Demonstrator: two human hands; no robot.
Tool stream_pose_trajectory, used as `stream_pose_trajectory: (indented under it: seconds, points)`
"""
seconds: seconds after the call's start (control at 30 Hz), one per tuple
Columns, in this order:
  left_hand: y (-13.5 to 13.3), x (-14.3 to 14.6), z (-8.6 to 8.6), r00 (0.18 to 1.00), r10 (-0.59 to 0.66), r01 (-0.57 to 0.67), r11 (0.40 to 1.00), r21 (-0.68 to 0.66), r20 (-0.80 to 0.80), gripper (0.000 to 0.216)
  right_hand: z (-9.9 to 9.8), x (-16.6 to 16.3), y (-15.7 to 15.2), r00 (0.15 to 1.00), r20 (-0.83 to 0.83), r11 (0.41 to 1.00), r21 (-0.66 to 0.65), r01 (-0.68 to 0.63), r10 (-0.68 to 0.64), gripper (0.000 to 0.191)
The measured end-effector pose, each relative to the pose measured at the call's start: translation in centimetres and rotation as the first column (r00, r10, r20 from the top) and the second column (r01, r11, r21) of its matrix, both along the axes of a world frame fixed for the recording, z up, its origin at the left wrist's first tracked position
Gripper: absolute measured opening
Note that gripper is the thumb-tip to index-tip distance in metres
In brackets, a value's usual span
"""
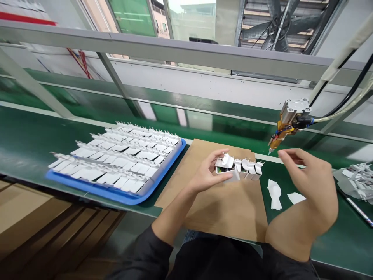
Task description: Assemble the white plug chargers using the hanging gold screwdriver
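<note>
My left hand (pixel 208 174) is closed on the left end of a short row of white plug-adapter housings (pixel 239 168), held just above a brown cardboard sheet (pixel 221 206). The nearest housing has its lid tipped open. My right hand (pixel 311 182) hovers to the right of the row with fingers loosely spread and nothing in it, just below a dispensing nozzle (pixel 276 142) that hangs from a small cylinder (pixel 295 109).
A blue tray (pixel 87 186) at the left holds several rows of white housings. White paper scraps (pixel 275 192) lie on the green bench. A pile of white parts (pixel 357 181) and a pen-like rod (pixel 359 212) sit at the right edge. Hoses run up right.
</note>
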State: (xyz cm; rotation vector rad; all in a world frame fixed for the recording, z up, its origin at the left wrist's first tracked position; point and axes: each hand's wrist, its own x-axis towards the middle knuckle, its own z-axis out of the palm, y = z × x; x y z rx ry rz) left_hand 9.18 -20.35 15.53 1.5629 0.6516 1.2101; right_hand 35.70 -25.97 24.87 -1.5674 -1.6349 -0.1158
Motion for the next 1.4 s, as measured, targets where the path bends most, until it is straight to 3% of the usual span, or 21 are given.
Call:
stream_pose_trajectory:
  seconds: [0.1,0.2,0.6,0.83,1.13,1.27,1.4]
  points:
    - [0.4,1.5,2.7,0.996,-0.084,0.085,0.992,0.09,-0.012,0.074,0.7,-1.7,-0.8,0.934,-0.017,0.931,0.092,-0.354,0.357,0.016]
    - [0.9,3.0,4.2,0.991,-0.133,0.131,0.978,0.16,0.005,0.079,0.6,-2.7,-0.1,0.862,-0.018,0.853,0.16,-0.497,0.506,0.014]
    - [2.5,4.5,4.2,0.986,-0.163,0.16,0.981,0.106,0.026,0.082,0.0,-2.7,1.7,0.847,0.012,0.833,0.174,-0.525,0.531,0.018]
    - [3.0,4.3,4.3,0.988,-0.142,0.134,0.984,0.113,0.058,0.064,0.0,-3.1,2.4,0.848,0.038,0.831,0.181,-0.526,0.528,0.02]
    - [3.0,4.3,4.5,0.975,-0.205,0.193,0.973,0.127,0.084,0.073,0.2,-3.1,2.4,0.838,0.1,0.805,0.235,-0.544,0.537,0.023]
    - [2.8,4.3,4.5,0.981,-0.185,0.175,0.974,0.145,0.06,0.072,0.3,-2.5,2.1,0.818,0.03,0.791,0.236,-0.565,0.575,0.026]
    - [2.9,4.3,4.4,0.988,-0.145,0.131,0.97,0.205,0.056,0.068,-0.3,-1.9,2.0,0.82,-0.104,0.815,0.232,-0.53,0.563,0.025]
